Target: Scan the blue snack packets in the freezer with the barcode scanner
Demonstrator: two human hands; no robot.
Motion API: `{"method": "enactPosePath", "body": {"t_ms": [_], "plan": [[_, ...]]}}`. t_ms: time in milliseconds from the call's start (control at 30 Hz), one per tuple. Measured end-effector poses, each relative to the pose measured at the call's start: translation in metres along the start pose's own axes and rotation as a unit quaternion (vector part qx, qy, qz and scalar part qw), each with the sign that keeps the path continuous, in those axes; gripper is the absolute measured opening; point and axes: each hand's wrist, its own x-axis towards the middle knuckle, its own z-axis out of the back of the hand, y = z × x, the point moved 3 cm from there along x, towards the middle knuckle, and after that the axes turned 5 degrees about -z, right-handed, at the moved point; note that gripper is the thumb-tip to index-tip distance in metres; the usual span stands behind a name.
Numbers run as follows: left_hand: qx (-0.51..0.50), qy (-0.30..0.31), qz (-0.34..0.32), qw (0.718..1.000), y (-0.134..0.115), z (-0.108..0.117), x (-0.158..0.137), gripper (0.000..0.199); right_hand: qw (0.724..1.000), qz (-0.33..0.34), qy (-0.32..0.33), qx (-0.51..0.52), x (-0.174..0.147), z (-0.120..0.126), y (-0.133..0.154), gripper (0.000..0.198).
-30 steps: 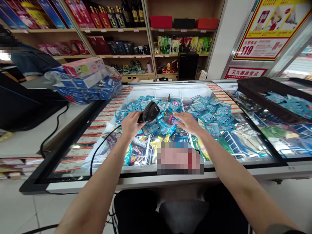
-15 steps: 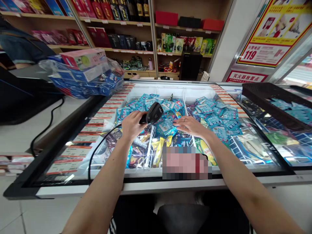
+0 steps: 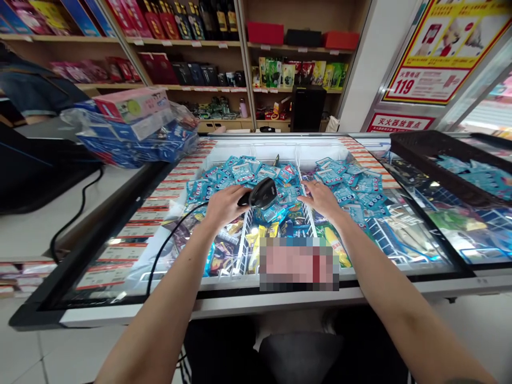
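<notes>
A black handheld barcode scanner (image 3: pixel 263 194) is gripped in my left hand (image 3: pixel 226 205), its head pointing right over a pile of small blue packets (image 3: pixel 244 170). Its cable trails back down to the left across the glass. My right hand (image 3: pixel 321 200) is open with fingers apart, at the gap between that pile and a second pile of blue packets (image 3: pixel 360 186) on the right. Nothing shows in its fingers; whether the fingertips touch a packet I cannot tell. Both piles lie on the glass top of a chest freezer (image 3: pixel 168 306).
Plastic-wrapped blue boxes (image 3: pixel 132 141), topped by a pink box (image 3: pixel 132 104), stand at the left. A dark brown tray (image 3: pixel 440 176) with more blue packets lies at the right. Stocked shelves (image 3: pixel 192 85) line the back. Another person's sleeve (image 3: pixel 32 85) shows at far left.
My left hand and the scanner have shifted slightly right. My right hand has moved off the middle packets, and its fingers have spread. The whole view has shifted a little.
</notes>
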Motion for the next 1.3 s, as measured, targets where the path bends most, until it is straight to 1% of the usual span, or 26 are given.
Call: {"method": "enactPosePath", "body": {"t_ms": [33,100,167,233,300,367,467,533,600,700,933,1167,1300], "plan": [[0.003,0.008,0.001,1.000,-0.001,0.001,0.004,0.037,1.000,0.009,0.002,-0.004,0.001,-0.002,-0.002,0.058],[0.005,0.013,0.008,1.000,-0.003,0.002,0.011,0.037,0.999,0.030,0.017,-0.008,0.002,-0.005,-0.003,0.059],[-0.001,0.002,0.019,1.000,-0.005,0.000,0.015,0.036,0.998,0.040,0.044,0.003,0.002,-0.008,-0.003,0.056],[-0.012,-0.021,0.031,0.999,-0.007,-0.004,0.015,0.035,0.997,0.037,0.059,0.019,0.001,-0.008,-0.002,0.056],[-0.020,-0.040,0.034,0.998,-0.008,-0.008,0.011,0.035,0.998,0.028,0.046,0.036,0.001,-0.005,0.000,0.057],[-0.019,-0.038,0.023,0.999,-0.009,-0.013,0.007,0.035,0.999,0.004,0.008,0.054,0.002,-0.001,0.000,0.058],[-0.013,-0.025,0.012,1.000,-0.008,-0.015,0.004,0.036,0.992,-0.066,-0.063,0.085,0.003,0.006,-0.005,0.058],[-0.014,-0.023,0.011,1.000,-0.008,-0.014,0.004,0.035,0.985,-0.102,-0.091,0.103,0.004,0.009,-0.009,0.050],[-0.017,-0.022,0.008,1.000,-0.008,-0.013,0.004,0.035,0.980,-0.122,-0.106,0.114,0.005,0.010,-0.013,0.041],[-0.022,-0.020,0.001,1.000,-0.009,-0.013,0.005,0.034,0.974,-0.141,-0.110,0.136,0.004,0.009,-0.017,0.036],[-0.039,-0.027,-0.009,0.999,-0.009,-0.015,0.005,0.034,0.949,-0.180,-0.078,0.248,0.001,0.008,-0.017,0.038],[-0.036,-0.017,-0.013,0.999,-0.012,-0.014,0.006,0.035,0.940,-0.186,-0.075,0.278,0.003,0.006,-0.018,0.039],[-0.035,-0.014,-0.008,0.999,-0.015,-0.013,0.007,0.035,0.928,-0.194,-0.076,0.308,0.003,0.004,-0.020,0.039]]}}
